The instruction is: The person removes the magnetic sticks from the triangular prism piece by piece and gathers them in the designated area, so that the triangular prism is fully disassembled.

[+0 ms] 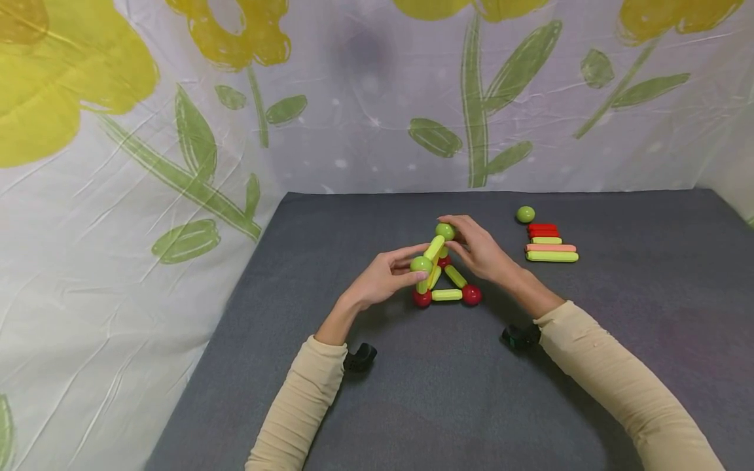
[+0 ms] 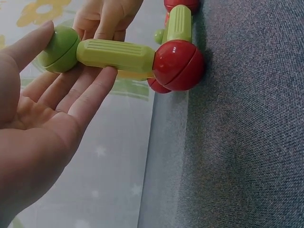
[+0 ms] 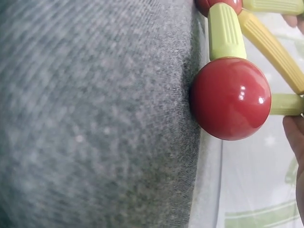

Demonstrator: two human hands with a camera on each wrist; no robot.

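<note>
A frame of magnetic-looking rods and balls stands on the dark cloth table. Three red balls [image 1: 471, 295] and yellow-green rods [image 1: 447, 296] form its triangular base. Two upright rods carry green balls, with another yellow-green rod [image 1: 434, 248] lying between them at the top. My left hand [image 1: 383, 278] holds the nearer green ball [image 2: 59, 50], thumb on one side, fingers along the upright rod [image 2: 116, 54]. The farther green ball [image 1: 445, 231] is between the fingers and thumb of my right hand [image 1: 478, 250]. A yellow rod [image 3: 273, 50] slants up from a base ball.
Right of the frame lie a loose green ball [image 1: 525, 214] and a row of rods: red [image 1: 543, 229], pink [image 1: 551, 248] and yellow-green [image 1: 552, 257]. Black wrist mounts [image 1: 360, 358] hang under the sleeves. A flower-printed curtain [image 1: 365, 98] borders the table's back and left.
</note>
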